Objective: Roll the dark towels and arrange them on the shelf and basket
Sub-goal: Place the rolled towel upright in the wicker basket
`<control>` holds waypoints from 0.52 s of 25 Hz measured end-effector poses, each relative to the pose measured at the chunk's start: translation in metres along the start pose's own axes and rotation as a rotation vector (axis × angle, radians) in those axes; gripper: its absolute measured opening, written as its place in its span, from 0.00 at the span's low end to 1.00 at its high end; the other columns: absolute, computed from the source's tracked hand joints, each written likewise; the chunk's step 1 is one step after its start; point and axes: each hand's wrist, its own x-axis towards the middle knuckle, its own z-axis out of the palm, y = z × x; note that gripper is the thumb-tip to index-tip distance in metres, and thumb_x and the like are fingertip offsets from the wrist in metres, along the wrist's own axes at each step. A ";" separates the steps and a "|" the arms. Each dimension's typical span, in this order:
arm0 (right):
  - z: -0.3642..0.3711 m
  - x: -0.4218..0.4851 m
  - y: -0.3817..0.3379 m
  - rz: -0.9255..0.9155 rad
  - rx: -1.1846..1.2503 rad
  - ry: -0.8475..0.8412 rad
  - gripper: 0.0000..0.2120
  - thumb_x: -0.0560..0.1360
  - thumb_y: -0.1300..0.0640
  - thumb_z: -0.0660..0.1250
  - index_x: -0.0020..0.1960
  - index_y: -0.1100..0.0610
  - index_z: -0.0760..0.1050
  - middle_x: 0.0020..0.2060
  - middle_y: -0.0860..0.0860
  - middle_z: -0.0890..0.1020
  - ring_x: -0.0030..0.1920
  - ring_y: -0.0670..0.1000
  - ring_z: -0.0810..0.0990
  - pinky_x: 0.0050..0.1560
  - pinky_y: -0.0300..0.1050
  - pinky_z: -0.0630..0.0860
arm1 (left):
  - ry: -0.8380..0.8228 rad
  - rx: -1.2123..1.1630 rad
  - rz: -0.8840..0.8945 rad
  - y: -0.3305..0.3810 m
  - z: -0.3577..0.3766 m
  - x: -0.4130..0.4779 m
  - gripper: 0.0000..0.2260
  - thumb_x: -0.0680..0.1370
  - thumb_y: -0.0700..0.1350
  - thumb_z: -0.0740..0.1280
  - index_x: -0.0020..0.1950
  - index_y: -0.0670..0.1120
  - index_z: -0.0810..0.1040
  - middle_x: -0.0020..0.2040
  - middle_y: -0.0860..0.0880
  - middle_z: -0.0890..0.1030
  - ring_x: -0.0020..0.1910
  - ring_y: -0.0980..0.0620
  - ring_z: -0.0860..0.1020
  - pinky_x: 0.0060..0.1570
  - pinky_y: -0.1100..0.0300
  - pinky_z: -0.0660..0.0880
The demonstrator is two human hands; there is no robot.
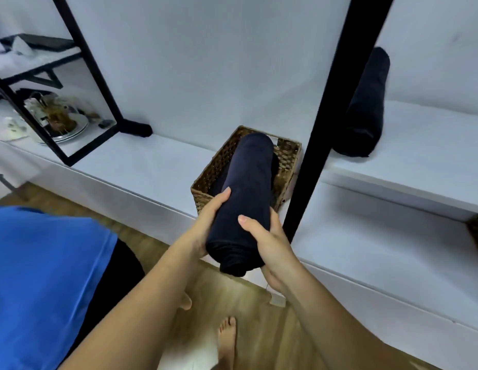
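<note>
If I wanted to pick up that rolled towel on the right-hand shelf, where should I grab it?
Probably round the middle of the rolled towel, fingers coming from above-right: it is a long soft roll, so an end grip might loosen it, and the black post crowds its left.

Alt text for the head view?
The left hand and right hand hold a rolled dark towel, its far end over a wicker basket on a low white shelf. A second rolled towel lies on the higher shelf.

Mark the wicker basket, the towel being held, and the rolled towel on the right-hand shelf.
wicker basket [217,162], head view, left woven wall
held towel [245,193], head view, middle of the roll
shelf towel [366,102], head view, middle of the roll
</note>
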 end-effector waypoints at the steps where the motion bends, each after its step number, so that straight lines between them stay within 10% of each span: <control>1: 0.006 0.033 -0.004 0.005 -0.011 0.026 0.34 0.70 0.52 0.76 0.72 0.43 0.66 0.61 0.47 0.81 0.57 0.50 0.83 0.55 0.50 0.81 | -0.009 0.047 -0.008 0.013 -0.011 0.031 0.26 0.75 0.62 0.68 0.65 0.45 0.79 0.59 0.41 0.83 0.58 0.42 0.81 0.58 0.48 0.76; 6: 0.029 0.170 -0.006 0.039 -0.136 0.140 0.37 0.70 0.52 0.76 0.74 0.43 0.63 0.61 0.47 0.80 0.56 0.49 0.82 0.55 0.50 0.82 | 0.267 0.665 0.111 0.058 -0.059 0.164 0.17 0.76 0.63 0.62 0.55 0.55 0.82 0.51 0.53 0.84 0.52 0.50 0.82 0.56 0.51 0.78; 13: 0.059 0.294 0.040 0.179 -0.458 0.178 0.54 0.70 0.43 0.75 0.79 0.43 0.38 0.72 0.46 0.68 0.69 0.49 0.70 0.63 0.41 0.69 | 0.367 1.226 0.346 0.090 -0.102 0.260 0.24 0.78 0.54 0.64 0.73 0.49 0.67 0.69 0.47 0.74 0.66 0.44 0.72 0.61 0.52 0.70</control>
